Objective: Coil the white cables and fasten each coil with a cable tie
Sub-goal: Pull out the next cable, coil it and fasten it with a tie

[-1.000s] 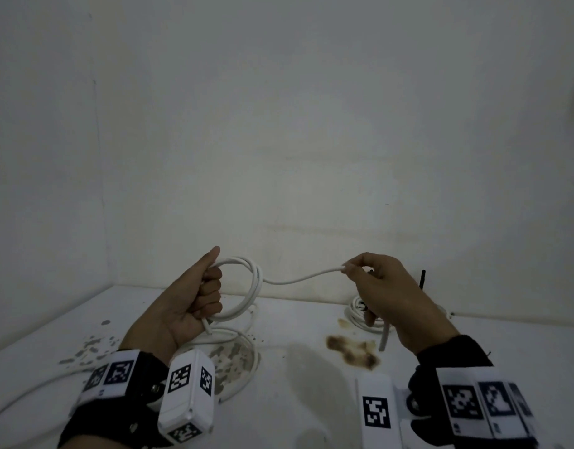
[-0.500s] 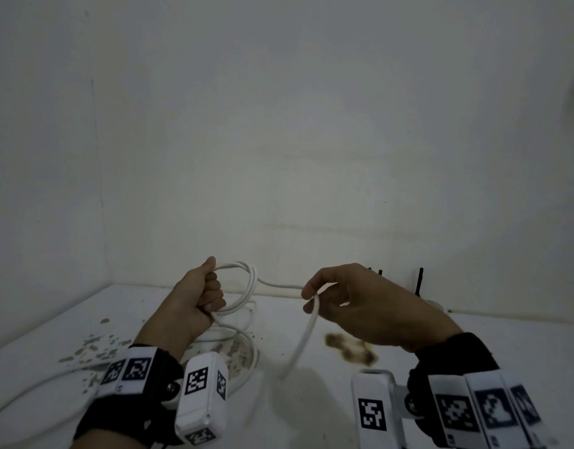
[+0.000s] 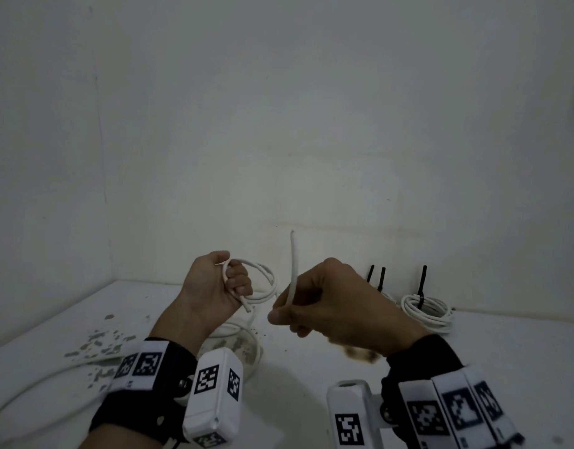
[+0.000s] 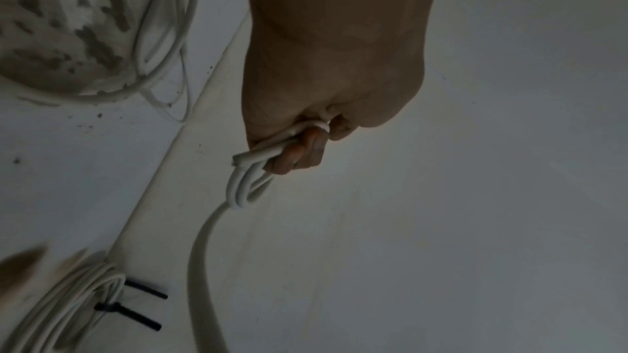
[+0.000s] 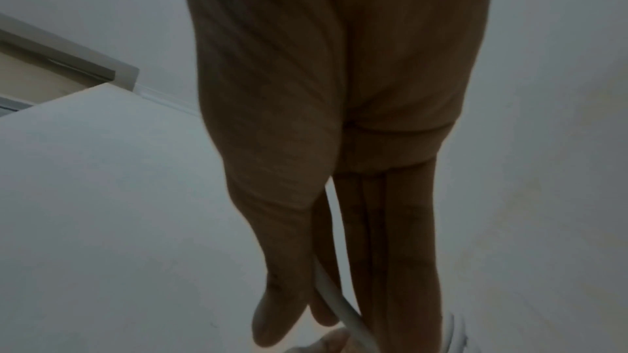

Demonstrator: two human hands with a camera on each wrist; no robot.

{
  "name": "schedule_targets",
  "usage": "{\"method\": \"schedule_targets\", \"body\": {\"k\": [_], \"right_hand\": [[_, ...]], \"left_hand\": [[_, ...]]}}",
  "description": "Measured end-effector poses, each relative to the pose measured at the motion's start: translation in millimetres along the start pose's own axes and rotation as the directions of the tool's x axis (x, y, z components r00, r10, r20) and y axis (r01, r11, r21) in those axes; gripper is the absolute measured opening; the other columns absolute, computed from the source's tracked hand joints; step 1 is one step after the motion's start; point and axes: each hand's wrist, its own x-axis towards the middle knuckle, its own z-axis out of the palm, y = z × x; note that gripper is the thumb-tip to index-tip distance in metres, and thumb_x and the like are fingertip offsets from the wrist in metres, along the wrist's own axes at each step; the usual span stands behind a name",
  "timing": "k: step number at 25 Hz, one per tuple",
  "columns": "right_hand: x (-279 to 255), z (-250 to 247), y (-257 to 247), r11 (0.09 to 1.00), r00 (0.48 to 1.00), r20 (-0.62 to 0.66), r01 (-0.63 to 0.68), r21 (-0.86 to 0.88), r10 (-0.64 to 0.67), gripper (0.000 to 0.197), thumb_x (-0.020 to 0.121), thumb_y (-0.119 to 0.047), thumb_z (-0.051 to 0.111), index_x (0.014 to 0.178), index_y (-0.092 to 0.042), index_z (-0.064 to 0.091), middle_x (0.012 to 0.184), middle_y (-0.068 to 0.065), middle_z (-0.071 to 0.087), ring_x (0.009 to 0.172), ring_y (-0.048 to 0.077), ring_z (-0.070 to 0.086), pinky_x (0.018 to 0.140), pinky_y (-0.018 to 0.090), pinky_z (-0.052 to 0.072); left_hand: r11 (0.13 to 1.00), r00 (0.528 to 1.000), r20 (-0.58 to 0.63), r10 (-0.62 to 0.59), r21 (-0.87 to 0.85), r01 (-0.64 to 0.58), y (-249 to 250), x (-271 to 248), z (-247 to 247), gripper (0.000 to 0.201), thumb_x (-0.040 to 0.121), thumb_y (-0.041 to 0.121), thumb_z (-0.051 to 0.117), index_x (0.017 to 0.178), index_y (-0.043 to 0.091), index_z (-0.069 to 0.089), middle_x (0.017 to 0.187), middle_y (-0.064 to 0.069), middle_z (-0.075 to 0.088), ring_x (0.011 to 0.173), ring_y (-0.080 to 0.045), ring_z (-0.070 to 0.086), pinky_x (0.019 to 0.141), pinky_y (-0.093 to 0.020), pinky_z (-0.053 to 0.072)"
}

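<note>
Over the desk's middle, head view first: the left hand [image 3: 214, 286] has its fingers curled round a small coil [image 3: 263, 283] of white cable, held up off the surface, one cut end poking out below the fist. The right hand [image 3: 327, 315] pinches the free tail [image 3: 293, 267], which now stands almost straight up. A second ago that tail ran stretched out sideways between the hands, then hung down under the right hand, so it's been swung in and flipped up toward the coil. I'd say that's one more loop about to be laid, and there isn't much cable left to wind. Near the desk's back edge, right side, sits a done coil [image 3: 425, 311] with a black tie [image 3: 423, 283]; two more black ties [image 3: 376, 278] stick up beside it. Loose cable [image 3: 36, 387] trails off toward the left edge, and the paint there is flaked.

Left wrist view: fist clamped on a few strands [image 4: 258, 160], with one length curving away below. A tied coil [image 4: 68, 302] lies lower left, and an untied loop [image 4: 163, 36] sits on the flaked patch.

Right wrist view: pretty dark, but the cable [image 5: 339, 310] runs between thumb and fingers [image 5: 390, 224], which look nearly straight. It's a light pinch, so the tail could slip while it gets wrapped. No tie in hand yet.
</note>
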Motion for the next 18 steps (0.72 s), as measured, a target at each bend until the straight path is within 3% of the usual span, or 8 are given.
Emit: {"method": "schedule_targets", "body": {"k": [2, 7, 11, 13, 16, 18], "right_hand": [[1.4, 4.8, 3.1, 1.0, 0.999, 0.037, 0.006, 0.027, -0.007, 0.009, 0.084, -0.023, 0.079, 0.084, -0.014, 0.079, 0.078, 0.007, 0.076, 0.071, 0.021, 0.073, 0.074, 0.036, 0.062], [7.8, 14.8, 5.8, 0.998, 1.0, 0.008, 0.022, 0.057, -0.023, 0.008, 0.087, -0.017, 0.076, 0.09, -0.01, 0.078, 0.077, 0.008, 0.076, 0.069, 0.023, 0.074, 0.072, 0.039, 0.063], [15.3, 23.4, 9.8, 0.973, 0.987, -0.154, -0.011, 0.229, 0.047, 0.009, 0.088, -0.013, 0.074, 0.088, -0.004, 0.076, 0.072, 0.012, 0.075, 0.065, 0.028, 0.074, 0.068, 0.045, 0.063], [16.7, 22.1, 14.8, 0.94, 0.96, -0.25, -0.038, 0.339, 0.129, 0.013, 0.086, -0.015, 0.076, 0.083, -0.002, 0.075, 0.069, 0.014, 0.074, 0.064, 0.031, 0.074, 0.068, 0.048, 0.063], [15.8, 17.8, 19.5, 0.879, 0.937, -0.277, -0.063, 0.472, 0.215, 0.017, 0.085, -0.013, 0.077, 0.082, 0.004, 0.073, 0.068, 0.021, 0.072, 0.064, 0.037, 0.073, 0.065, 0.044, 0.063], [16.0, 16.5, 21.9, 0.872, 0.923, -0.3, -0.069, 0.485, 0.24, 0.02, 0.083, -0.015, 0.08, 0.081, 0.004, 0.072, 0.067, 0.021, 0.072, 0.062, 0.036, 0.071, 0.06, 0.04, 0.061]], "left_hand": [[1.0, 1.0, 0.02, 0.003, 0.022, -0.003, -4.1, 0.0, 6.2, 0.029, 0.095, 0.021, 0.031, 0.066, 0.018, 0.036, 0.053, 0.004, 0.029, 0.037, -0.01, 0.028, 0.039, -0.021, 0.03], [0.99, 0.996, 0.077, -0.041, 0.136, 0.03, -17.0, -7.0, 19.7, 0.034, 0.1, 0.026, 0.032, 0.068, 0.016, 0.037, 0.057, 0.001, 0.031, 0.046, -0.012, 0.03, 0.041, -0.023, 0.035], [0.906, 0.984, 0.14, -0.113, 0.42, 0.045, -31.6, -19.6, 33.3, 0.036, 0.1, 0.031, 0.035, 0.072, 0.012, 0.047, 0.056, -0.004, 0.041, 0.047, -0.017, 0.039, 0.046, -0.028, 0.036], [0.885, 0.979, 0.164, -0.121, 0.464, 0.032, -37.2, -21.2, 38.6, 0.038, 0.1, 0.027, 0.034, 0.073, 0.009, 0.053, 0.054, -0.006, 0.048, 0.047, -0.017, 0.048, 0.05, -0.028, 0.043], [0.853, 0.976, 0.182, -0.117, 0.521, 0.005, -39.9, -20.4, 41.4, 0.035, 0.096, 0.025, 0.035, 0.072, 0.007, 0.053, 0.059, -0.009, 0.047, 0.053, -0.019, 0.047, 0.051, -0.028, 0.045], [0.808, 0.983, 0.151, -0.103, 0.589, -0.006, -41.0, -21.9, 43.4, 0.035, 0.094, 0.025, 0.036, 0.067, 0.009, 0.05, 0.057, -0.008, 0.045, 0.05, -0.018, 0.041, 0.044, -0.025, 0.039]]}}
